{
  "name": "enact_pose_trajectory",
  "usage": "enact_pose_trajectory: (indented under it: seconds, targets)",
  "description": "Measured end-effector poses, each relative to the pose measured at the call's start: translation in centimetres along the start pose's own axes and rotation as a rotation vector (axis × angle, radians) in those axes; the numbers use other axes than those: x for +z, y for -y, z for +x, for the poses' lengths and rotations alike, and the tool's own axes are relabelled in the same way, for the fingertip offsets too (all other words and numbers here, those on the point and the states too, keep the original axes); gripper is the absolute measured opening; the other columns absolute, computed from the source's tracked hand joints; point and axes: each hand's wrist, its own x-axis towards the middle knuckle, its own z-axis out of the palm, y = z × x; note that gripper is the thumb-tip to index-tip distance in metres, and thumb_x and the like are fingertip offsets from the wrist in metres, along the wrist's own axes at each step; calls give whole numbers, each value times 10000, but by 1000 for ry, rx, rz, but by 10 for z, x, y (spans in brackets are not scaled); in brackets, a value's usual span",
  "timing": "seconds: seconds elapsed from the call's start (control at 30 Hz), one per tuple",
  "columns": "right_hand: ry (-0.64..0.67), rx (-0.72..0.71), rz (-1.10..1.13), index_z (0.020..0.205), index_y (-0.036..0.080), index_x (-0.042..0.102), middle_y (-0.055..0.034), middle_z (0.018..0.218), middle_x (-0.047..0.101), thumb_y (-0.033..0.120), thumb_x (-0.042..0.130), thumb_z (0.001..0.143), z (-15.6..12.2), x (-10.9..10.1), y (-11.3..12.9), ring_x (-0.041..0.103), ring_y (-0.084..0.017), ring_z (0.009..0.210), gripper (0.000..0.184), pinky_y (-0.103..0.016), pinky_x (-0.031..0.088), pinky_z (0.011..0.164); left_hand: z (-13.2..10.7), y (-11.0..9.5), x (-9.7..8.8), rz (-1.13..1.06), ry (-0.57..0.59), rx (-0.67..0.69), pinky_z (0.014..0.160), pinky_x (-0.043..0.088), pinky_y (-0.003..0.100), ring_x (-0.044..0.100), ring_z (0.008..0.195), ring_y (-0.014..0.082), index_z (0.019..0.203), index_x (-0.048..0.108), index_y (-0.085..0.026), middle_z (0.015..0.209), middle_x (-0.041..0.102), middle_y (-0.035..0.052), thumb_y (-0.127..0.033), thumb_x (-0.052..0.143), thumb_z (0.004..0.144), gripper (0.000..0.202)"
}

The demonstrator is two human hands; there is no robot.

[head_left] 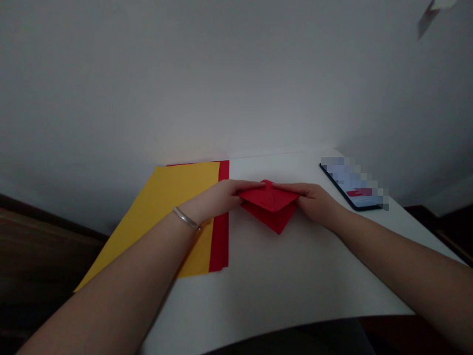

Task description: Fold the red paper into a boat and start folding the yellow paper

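Note:
A folded red paper (271,206) lies on the white table (281,276), pointed toward me. My left hand (218,198) pinches its left corner, fingers stretched along the top edge. My right hand (314,199) grips its right corner, fingers pressed on the paper. A silver bracelet (185,219) rings my left wrist.
A yellow sheet (162,207) lies over a red sheet (220,241) at the table's left, overhanging the edge. A phone (353,187) with a lit screen rests at the back right. A pale wall (236,74) rises right behind the table.

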Motion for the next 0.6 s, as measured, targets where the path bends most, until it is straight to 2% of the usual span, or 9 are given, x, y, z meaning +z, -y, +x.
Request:
enact_pose_trajectory:
  seconds: [0.1, 0.17, 0.27, 0.33, 0.5, 0.6]
  targets:
    - [8, -132, -253, 1198, 266, 670, -66, 1108, 692, 63, 465, 750, 2, -5, -7, 630, -216, 1029, 532, -438, 477, 951, -1, 5, 3, 132, 12, 46, 1034, 406, 319, 576, 1182, 178, 1370, 498, -262, 1339, 591, 19, -92, 473, 801, 595]
    - [-3, -228, -390, 1228, 228, 653, -107, 1197, 644, 75, 498, 745, 2, -7, -8, 588, -243, 1109, 530, -450, 451, 983, -1, 6, 5, 198, -7, 74, 1020, 414, 308, 575, 1185, 180, 1397, 462, -254, 1353, 578, 40, -108, 473, 824, 591]
    - [-1, -319, -502, 1310, 218, 584, -114, 1334, 573, 113, 539, 762, 0, -6, -3, 522, -274, 1210, 560, -486, 416, 1021, 1, 1, 8, 337, -24, 93, 968, 448, 329, 611, 1124, 201, 1421, 424, -256, 1306, 613, 73, -126, 490, 837, 602]
    - [18, -337, -525, 1346, 214, 545, -102, 1359, 563, 132, 524, 802, -2, -3, 3, 520, -265, 1218, 551, -484, 423, 1021, 2, -3, 10, 441, -40, 81, 921, 469, 340, 640, 1055, 215, 1425, 418, -245, 1234, 655, 93, -132, 508, 831, 611]
    - [48, -306, -553, 1364, 192, 521, -103, 1373, 556, 102, 461, 845, -4, 3, 11, 538, -239, 1223, 530, -461, 435, 1034, 5, -8, 16, 554, -189, -72, 820, 494, 340, 668, 956, 252, 1361, 514, -185, 1128, 695, 137, -236, 521, 861, 503]
    - [72, -296, -546, 1365, 192, 521, -107, 1374, 552, 90, 454, 849, -4, 3, 8, 549, -240, 1219, 530, -454, 453, 1025, 6, -8, 17, 621, -176, -97, 797, 485, 328, 670, 933, 244, 1365, 507, -226, 1099, 703, 123, -214, 504, 870, 496]
